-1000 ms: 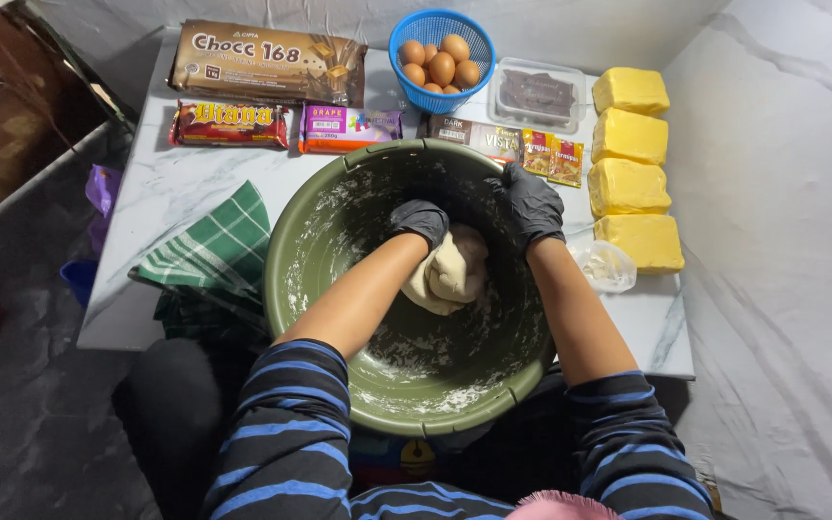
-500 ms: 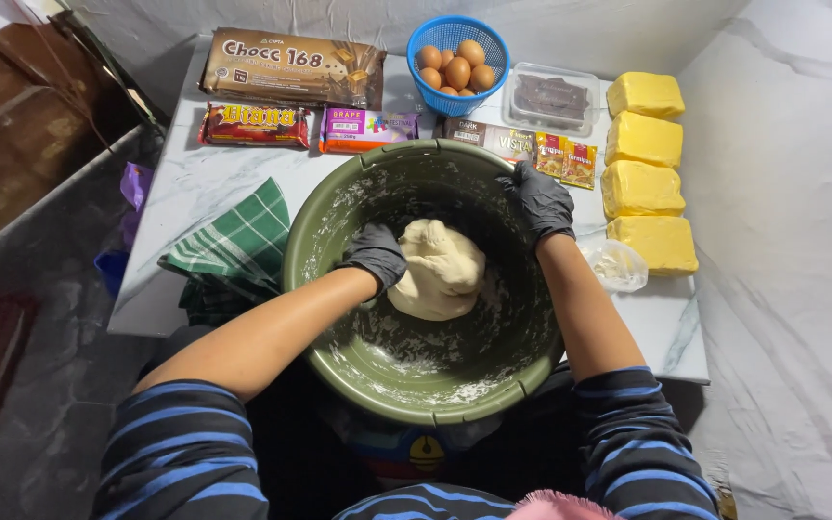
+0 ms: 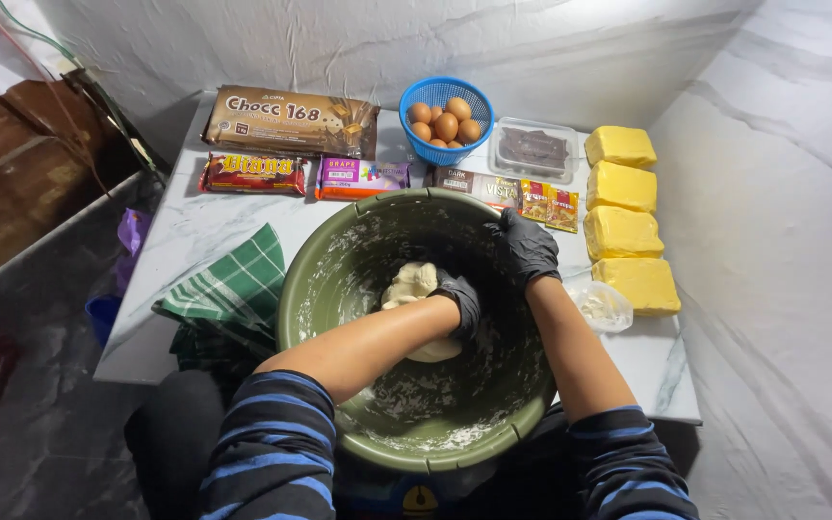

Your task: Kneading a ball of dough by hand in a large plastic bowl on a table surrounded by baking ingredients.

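While left hand [image 3: 458,300] seemingly presses dough [image 3: 412,286], right hand [image 3: 525,248] grips bowl [image 3: 320,279]

Four yellow blocks [image 3: 621,204], six-odd eggs [image 3: 445,121] – one basket [image 3: 414,92], one bowl [image 3: 302,289]

Matt green plastic bowl [image 3: 312,289], flour-dusted; soft smooth dough [image 3: 410,285]; glossy marbled table [image 3: 195,226]; checked cloth [image 3: 233,289]

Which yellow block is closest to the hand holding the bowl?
The third block from the back; it sits level with the right hand, while the others lie farther back or nearer the person.
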